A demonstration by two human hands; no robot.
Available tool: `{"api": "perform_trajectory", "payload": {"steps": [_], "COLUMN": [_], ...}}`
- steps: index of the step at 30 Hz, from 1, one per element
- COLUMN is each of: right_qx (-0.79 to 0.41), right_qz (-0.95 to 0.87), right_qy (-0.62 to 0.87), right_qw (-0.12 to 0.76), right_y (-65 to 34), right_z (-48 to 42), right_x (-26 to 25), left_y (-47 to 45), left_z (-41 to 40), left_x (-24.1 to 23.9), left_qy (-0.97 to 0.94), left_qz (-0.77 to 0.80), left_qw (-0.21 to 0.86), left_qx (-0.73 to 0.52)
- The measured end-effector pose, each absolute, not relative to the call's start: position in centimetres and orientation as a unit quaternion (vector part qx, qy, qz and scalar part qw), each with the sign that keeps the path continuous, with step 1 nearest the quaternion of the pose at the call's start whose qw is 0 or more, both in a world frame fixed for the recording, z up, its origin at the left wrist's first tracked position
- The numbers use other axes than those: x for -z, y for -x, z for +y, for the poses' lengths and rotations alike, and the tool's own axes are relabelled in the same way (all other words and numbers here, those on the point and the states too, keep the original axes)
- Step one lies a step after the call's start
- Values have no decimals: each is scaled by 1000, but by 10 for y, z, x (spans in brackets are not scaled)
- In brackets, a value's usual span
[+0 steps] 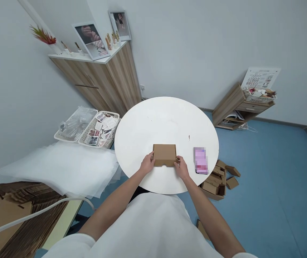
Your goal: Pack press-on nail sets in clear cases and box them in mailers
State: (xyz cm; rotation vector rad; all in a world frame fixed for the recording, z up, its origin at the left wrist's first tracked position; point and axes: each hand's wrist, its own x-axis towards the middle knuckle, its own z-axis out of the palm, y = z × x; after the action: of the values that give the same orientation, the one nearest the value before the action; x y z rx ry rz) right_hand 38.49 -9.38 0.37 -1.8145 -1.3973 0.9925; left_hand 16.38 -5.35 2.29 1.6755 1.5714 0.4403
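Observation:
A small brown cardboard box (164,152) lies on the white round table (166,118), its lid down and its front flap facing me. At the box's left front corner, my left hand (147,163) grips the side with its fingers closed against the cardboard. My right hand (181,167) holds the opposite front corner, thumb at the front and fingers along the side. What is inside the box is hidden. To the right of my right hand lies a phone (201,161) with a blurred pink screen.
Two white baskets, one with printed cards (102,129), one with clear plastic bags (77,123), stand left of the table. Below them are translucent sheets (62,165) and stacked flat cardboard (35,215). Folded boxes (215,184) lie on the floor at right. A wooden cabinet (121,75) stands behind.

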Motion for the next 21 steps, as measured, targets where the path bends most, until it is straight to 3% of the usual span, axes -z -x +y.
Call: {"api": "perform_trajectory", "payload": {"steps": [9,21], "right_qx": [-408,-416], "right_qz": [-502,-437], "right_qy": [683,726], "right_qw": [338,329], "right_y": [-372,-338], "right_z": [-109,-127], "right_x": [-5,-60], "left_y": [-150,-115], "left_z": [-58,-67], "left_x": [-27,-47], "left_qy": [-684,-717], "left_qz": [564,510], "left_qw": [418,410], "left_qx": [-199,-239]}}
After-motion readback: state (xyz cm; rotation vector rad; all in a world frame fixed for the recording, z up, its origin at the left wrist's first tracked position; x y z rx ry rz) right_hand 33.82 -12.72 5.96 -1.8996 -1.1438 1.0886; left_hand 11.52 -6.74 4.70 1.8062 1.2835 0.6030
